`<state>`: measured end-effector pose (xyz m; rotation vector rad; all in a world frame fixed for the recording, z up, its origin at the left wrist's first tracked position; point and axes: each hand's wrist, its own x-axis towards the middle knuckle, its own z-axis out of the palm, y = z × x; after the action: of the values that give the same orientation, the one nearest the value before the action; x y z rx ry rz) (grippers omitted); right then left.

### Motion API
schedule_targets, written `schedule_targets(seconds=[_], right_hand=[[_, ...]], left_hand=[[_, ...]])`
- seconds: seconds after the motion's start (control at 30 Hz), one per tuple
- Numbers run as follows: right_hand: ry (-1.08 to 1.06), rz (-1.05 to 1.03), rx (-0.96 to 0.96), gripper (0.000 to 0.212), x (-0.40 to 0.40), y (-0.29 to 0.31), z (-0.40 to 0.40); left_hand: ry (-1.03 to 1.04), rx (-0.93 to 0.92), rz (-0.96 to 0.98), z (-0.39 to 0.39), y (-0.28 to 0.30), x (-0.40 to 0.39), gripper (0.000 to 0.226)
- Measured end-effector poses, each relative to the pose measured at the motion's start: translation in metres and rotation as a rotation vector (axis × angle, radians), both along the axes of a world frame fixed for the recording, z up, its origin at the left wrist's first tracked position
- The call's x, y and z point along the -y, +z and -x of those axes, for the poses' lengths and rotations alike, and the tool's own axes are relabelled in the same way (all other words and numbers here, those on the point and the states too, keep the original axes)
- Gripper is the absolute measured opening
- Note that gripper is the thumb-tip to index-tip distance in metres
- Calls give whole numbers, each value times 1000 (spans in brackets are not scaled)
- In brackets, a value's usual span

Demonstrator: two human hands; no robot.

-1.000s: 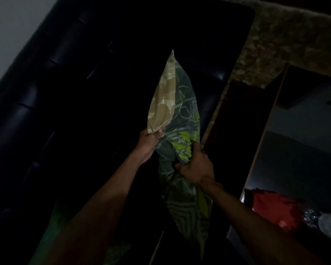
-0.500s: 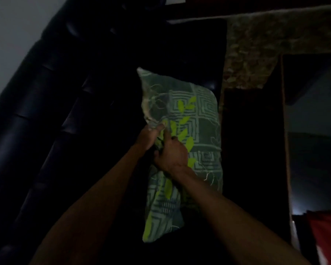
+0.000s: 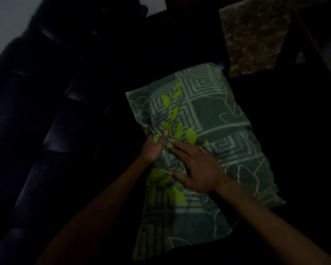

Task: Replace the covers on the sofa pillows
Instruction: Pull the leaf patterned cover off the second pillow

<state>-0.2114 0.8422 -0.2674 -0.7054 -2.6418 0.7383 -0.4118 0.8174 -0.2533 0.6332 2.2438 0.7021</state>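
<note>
The sofa [image 3: 52, 119] filled the left and middle of the dim view, black and glossy, its back running up toward the pale wall [image 3: 2, 18]. The left hand [image 3: 154, 148] reached in from the lower left and met the pillow [image 3: 204, 150] at its left edge; its thumb lay straight up along the cloth, while its fingers were hidden behind the bunched fabric, so whether they pinched the cover could not be told. Half a second before, that hand had gripped the same edge with the pillow held up on end; a second before, the pillow had stood edge-on between both hands. Now the pillow lay flat on the seat, its green patterned face turned upward. The right hand [image 3: 197, 169] no longer clutched the cloth: it rested on the pillow with fingers spread and straight, just beside the left hand. Farther right, beyond the sofa's end, a mottled brown rug [image 3: 256, 35] showed.
</note>
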Motion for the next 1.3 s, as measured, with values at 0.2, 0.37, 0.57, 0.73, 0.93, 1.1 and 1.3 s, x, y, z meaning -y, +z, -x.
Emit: schedule_targets(seconds=[0.2,0.37,0.57,0.73,0.93,1.1,1.3], right_hand=[[-73,-88,-3,70,26,1,8],[-67,-101,-106,28,54,18,-19],[-112,-135,-8,19,82,19,-35],[-118,48,-38,27,103,38,-12],[-134,255,-27,24,94,45,6],[-43,163,180,25,67,52,33],[17,-262,394,42,89,47,67]], left_hand=[[2,113,-195,6,-13,30,92],[-73,274,-297,-18,1,98,93],[-133,204,-276,-23,1,113,56],[-107,119,-334,-3,6,85,38],[-70,137,-307,18,13,117,69],[17,33,-163,5,10,172,85],[-21,150,-338,1,15,194,50]])
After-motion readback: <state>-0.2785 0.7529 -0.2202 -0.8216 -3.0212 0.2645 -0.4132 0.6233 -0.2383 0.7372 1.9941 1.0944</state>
